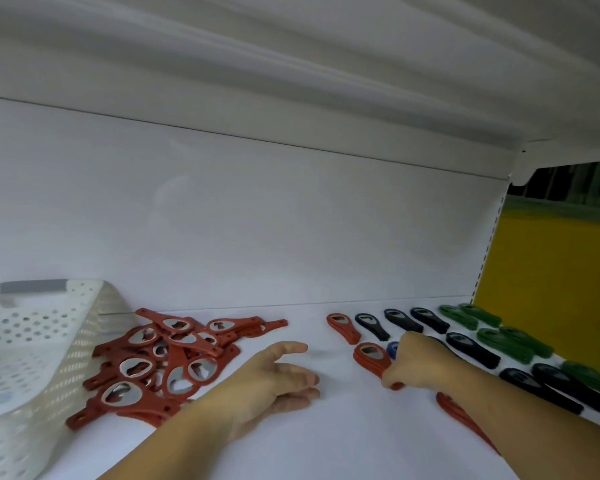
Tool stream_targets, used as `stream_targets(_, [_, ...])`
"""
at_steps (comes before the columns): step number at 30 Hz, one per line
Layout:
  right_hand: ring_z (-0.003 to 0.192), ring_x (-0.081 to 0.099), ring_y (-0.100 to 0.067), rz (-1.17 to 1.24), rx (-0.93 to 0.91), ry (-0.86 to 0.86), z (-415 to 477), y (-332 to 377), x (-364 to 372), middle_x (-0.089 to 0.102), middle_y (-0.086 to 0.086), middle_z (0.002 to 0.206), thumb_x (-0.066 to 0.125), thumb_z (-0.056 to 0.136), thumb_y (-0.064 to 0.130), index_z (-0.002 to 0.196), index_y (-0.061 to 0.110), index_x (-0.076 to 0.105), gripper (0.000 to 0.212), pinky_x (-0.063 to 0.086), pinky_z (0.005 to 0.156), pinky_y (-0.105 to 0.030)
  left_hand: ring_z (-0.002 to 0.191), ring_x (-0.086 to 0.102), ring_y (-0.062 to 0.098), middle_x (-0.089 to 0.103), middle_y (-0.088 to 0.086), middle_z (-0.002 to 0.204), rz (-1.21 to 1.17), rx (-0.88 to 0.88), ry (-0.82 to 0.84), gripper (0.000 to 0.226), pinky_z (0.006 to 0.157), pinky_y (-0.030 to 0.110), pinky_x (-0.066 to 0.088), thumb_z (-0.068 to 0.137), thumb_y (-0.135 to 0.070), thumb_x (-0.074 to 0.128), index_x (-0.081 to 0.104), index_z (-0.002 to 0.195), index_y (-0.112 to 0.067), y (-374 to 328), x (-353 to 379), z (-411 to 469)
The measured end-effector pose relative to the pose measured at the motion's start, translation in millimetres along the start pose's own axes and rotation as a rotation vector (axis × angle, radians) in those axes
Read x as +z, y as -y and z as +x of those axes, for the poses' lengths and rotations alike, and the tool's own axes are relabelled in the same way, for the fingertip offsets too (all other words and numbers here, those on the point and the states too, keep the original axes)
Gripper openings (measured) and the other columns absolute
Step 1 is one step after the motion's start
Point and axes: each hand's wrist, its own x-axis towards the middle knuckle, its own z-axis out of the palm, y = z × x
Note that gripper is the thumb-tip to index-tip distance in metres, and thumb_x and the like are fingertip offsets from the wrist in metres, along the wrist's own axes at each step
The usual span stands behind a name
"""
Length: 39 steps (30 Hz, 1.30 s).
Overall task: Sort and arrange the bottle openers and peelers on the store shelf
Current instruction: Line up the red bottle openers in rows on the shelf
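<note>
A loose heap of red bottle openers (160, 358) lies on the white shelf (326, 438) at the left. To the right, openers lie in neat rows: red ones (343, 327), black ones (471, 348) and green ones (513, 344). My right hand (420, 365) pinches the handle of a red opener (369, 355) lying in the red row, beside a blue opener (392, 348) mostly hidden by the hand. A further red opener (461, 415) lies under my right forearm. My left hand (274, 379) hovers with relaxed fingers just right of the heap, holding nothing.
A white perforated plastic basket (32, 358) stands tilted at the far left. The shelf's back wall and the upper shelf close in above. A yellow panel (548, 282) shows past the shelf's right end.
</note>
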Motion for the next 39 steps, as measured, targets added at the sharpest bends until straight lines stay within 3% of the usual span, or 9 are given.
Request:
stream_targets(3, [0.039, 0.028, -0.01, 0.004, -0.026, 0.06, 9, -1, -2, 0.027, 0.008, 0.044, 0.076, 0.064, 0.038, 0.052, 0.019, 0.03, 0.051, 0.021, 0.043, -0.023, 0.087, 0.069, 0.027, 0.069, 0.011, 0.088, 0.045, -0.003, 0.015, 0.033, 0.084, 0.035, 0.056, 0.086, 0.003, 0.062, 0.055, 0.114, -0.011, 0, 1, 0])
stream_targets(6, [0.035, 0.031, -0.01, -0.053, -0.076, -0.046, 13, -2, -7, 0.028, 0.008, 0.034, 0.067, 0.071, 0.061, 0.046, 0.019, 0.032, 0.06, 0.027, 0.047, -0.025, 0.07, 0.068, 0.022, 0.064, 0.007, 0.068, 0.145, 0.027, -0.001, 0.009, 0.074, 0.031, 0.057, 0.088, -0.002, 0.061, 0.056, 0.086, -0.009, 1, 4, -1])
stream_targets(10, [0.044, 0.04, -0.011, 0.066, -0.255, -0.249, 15, 10, 0, 0.044, -0.002, 0.045, 0.061, 0.081, 0.054, 0.053, 0.008, 0.054, 0.055, 0.035, 0.049, -0.027, 0.051, 0.053, 0.012, 0.052, -0.002, 0.057, 0.573, 0.208, -0.11, 0.024, 0.051, 0.019, 0.043, 0.088, -0.014, 0.062, 0.049, 0.069, -0.02, 0, 7, -5])
stream_targets(13, [0.049, 0.046, -0.008, 0.2, -0.361, -0.057, 6, 41, 22, 0.051, 0.005, 0.05, 0.063, 0.081, 0.047, 0.061, 0.014, 0.063, 0.038, 0.039, 0.053, -0.026, 0.048, 0.04, 0.007, 0.046, -0.01, 0.052, 0.738, 0.338, -0.298, 0.028, 0.049, 0.02, 0.035, 0.086, -0.02, 0.062, 0.047, 0.063, -0.024, -6, 7, -6])
stream_targets(16, [0.065, 0.059, -0.008, 0.273, -0.504, 0.137, 0, 86, 47, 0.064, 0.009, 0.07, 0.064, 0.083, 0.041, 0.078, 0.018, 0.07, 0.024, 0.046, 0.063, -0.025, 0.046, 0.036, 0.004, 0.043, -0.011, 0.046, 0.757, 0.312, -0.504, 0.03, 0.052, 0.023, 0.033, 0.085, -0.021, 0.061, 0.045, 0.06, -0.023, -15, -4, -14])
stream_targets(20, [0.081, 0.06, -0.009, 0.396, -0.648, 0.136, -10, 149, 69, 0.061, 0.011, 0.085, 0.063, 0.083, 0.046, 0.095, 0.026, 0.065, 0.023, 0.049, 0.071, -0.025, 0.045, 0.035, 0.006, 0.042, -0.013, 0.046, 0.491, 0.233, -0.725, 0.033, 0.047, 0.017, 0.031, 0.088, -0.014, 0.061, 0.046, 0.059, -0.019, -13, -25, -66])
stream_targets(28, [0.077, 0.047, -0.012, 0.173, -0.999, -0.118, -29, 198, 103, 0.041, 0.009, 0.079, 0.053, 0.088, 0.052, 0.061, 0.023, 0.049, 0.04, 0.028, 0.053, -0.018, 0.05, 0.048, 0.015, 0.052, 0.01, 0.058, 0.204, 0.212, -0.918, 0.026, 0.047, 0.019, 0.039, 0.09, 0.0, 0.052, 0.054, 0.066, -0.007, 4, -45, -135])
stream_targets(35, [0.055, 0.046, -0.012, 0.502, -1.009, -0.258, -20, 193, 98, 0.052, 0.0, 0.056, 0.063, 0.085, 0.033, 0.053, 0.015, 0.058, 0.037, 0.04, 0.051, -0.03, 0.092, 0.07, 0.021, 0.074, 0.011, 0.097, -0.076, 0.224, -0.797, 0.016, 0.083, 0.03, 0.054, 0.088, -0.012, 0.061, 0.073, 0.099, -0.01, 1, -49, -134])
stream_targets(39, [0.054, 0.048, -0.001, 0.703, -1.301, -0.264, -30, 193, 95, 0.053, 0.013, 0.061, 0.067, 0.073, 0.037, 0.068, 0.02, 0.073, 0.019, 0.039, 0.049, -0.017, 0.114, 0.062, 0.023, 0.067, 0.008, 0.12, -0.196, 0.209, -0.65, 0.041, 0.099, 0.043, 0.047, 0.078, -0.028, 0.063, 0.063, 0.118, -0.018, 0, -52, -142])
